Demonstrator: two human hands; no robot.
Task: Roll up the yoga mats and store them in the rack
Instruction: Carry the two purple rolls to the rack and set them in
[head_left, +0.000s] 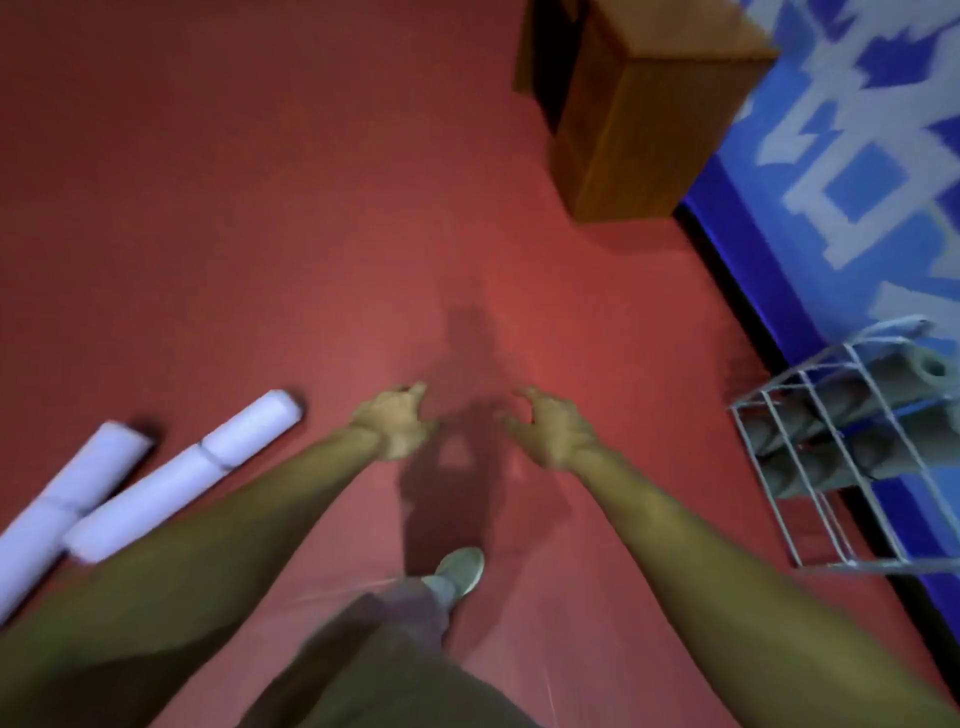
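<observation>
Seen from the head camera, two pale lilac rolled mats lay on the red floor (260, 208) at the lower left of the frame: the inner mat (182, 475) just beside the outer mat (67, 499), each with a thin band round its middle. A white wire rack (779, 457) stood at the right edge against a blue and white wall (857, 197), with grey rolled mats (883, 384) lying in its compartments. Both bare arms reached forward over the floor. The left hand (395, 421) and the right hand (553, 431) hung near each other at the frame's centre, fingers loosely curled, holding nothing. A wooden cabinet (639, 114) stood at the upper right; a shoe (460, 569) showed at the lower centre.
</observation>
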